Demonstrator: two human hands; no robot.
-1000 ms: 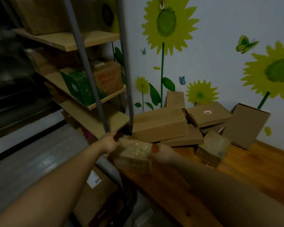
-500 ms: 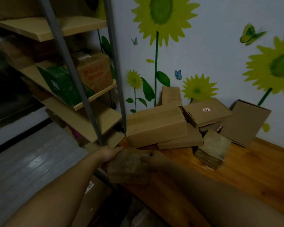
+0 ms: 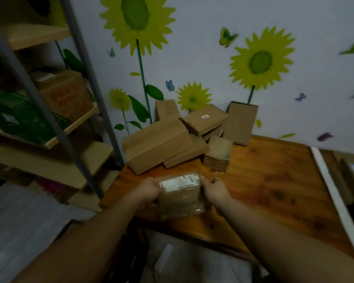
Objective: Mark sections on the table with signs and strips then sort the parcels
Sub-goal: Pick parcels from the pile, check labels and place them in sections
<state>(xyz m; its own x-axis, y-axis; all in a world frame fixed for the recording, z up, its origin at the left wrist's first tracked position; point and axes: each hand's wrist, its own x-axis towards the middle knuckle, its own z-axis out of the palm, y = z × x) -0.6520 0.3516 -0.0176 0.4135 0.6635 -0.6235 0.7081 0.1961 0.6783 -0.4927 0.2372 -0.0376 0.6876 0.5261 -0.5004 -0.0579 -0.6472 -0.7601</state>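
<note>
A small taped brown parcel [image 3: 180,199] with a white shipping label on its top edge is held over the near left part of the wooden table [image 3: 274,180]. My left hand [image 3: 146,190] grips its left side and my right hand [image 3: 214,189] grips its right side. Behind it, against the wall, lies a heap of several cardboard parcels: a large flat box [image 3: 155,145], a box with a small white sticker [image 3: 204,119], an upright box [image 3: 241,122] and a small taped parcel [image 3: 219,153].
A metal shelf rack [image 3: 49,119] with wooden boards stands to the left, holding a printed carton [image 3: 65,92] and a green package [image 3: 18,117]. A sunflower-painted wall backs the table. A white strip [image 3: 335,197] runs along the table's right side. Grey floor lies at the left.
The parcel has come from beside the shelf rack to over the table's near left part, its label now facing up. My view has swung right.
</note>
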